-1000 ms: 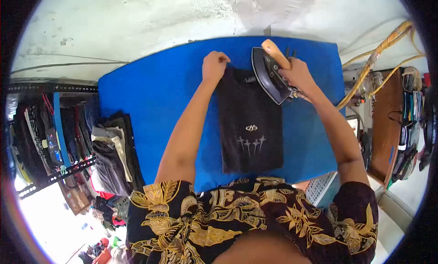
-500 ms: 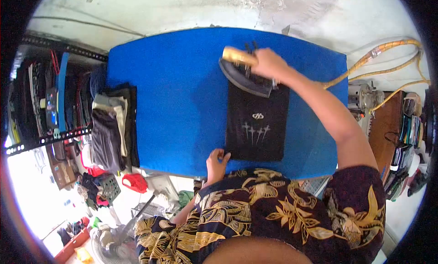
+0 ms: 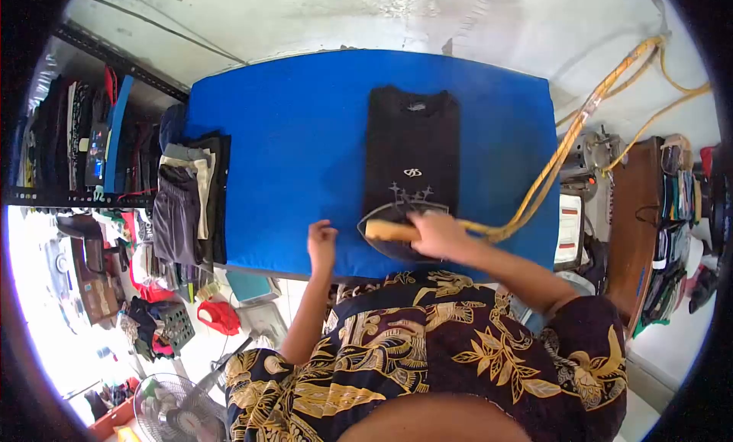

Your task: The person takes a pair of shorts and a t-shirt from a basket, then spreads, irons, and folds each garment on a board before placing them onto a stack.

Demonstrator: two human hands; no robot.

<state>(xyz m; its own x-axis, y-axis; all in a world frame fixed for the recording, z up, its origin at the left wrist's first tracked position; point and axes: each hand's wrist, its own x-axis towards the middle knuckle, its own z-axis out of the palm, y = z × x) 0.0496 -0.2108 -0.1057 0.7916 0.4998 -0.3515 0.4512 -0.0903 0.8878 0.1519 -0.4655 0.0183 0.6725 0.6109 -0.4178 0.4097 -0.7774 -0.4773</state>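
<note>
A folded black T-shirt [image 3: 412, 144] with a small white logo and cross shapes lies on the blue padded table [image 3: 290, 159]. My right hand [image 3: 440, 236] is wrapped round the yellow handle of an iron [image 3: 393, 232], which sits over the lower end of the shirt and hides that part. Left of the iron, my left hand [image 3: 322, 242] is held over the table's near edge, fingers loosely curled and apart, holding nothing.
Folded clothes [image 3: 183, 205] are piled at the table's left end, beside a packed rack [image 3: 92, 152]. A yellow hose [image 3: 569, 140] runs from the iron to the upper right. A fan [image 3: 179, 415] stands at the lower left.
My right hand has brought the iron from the shirt's collar end down to its near end, uncovering the collar. My left hand has moved left, away from the shirt. The view has shifted slightly.
</note>
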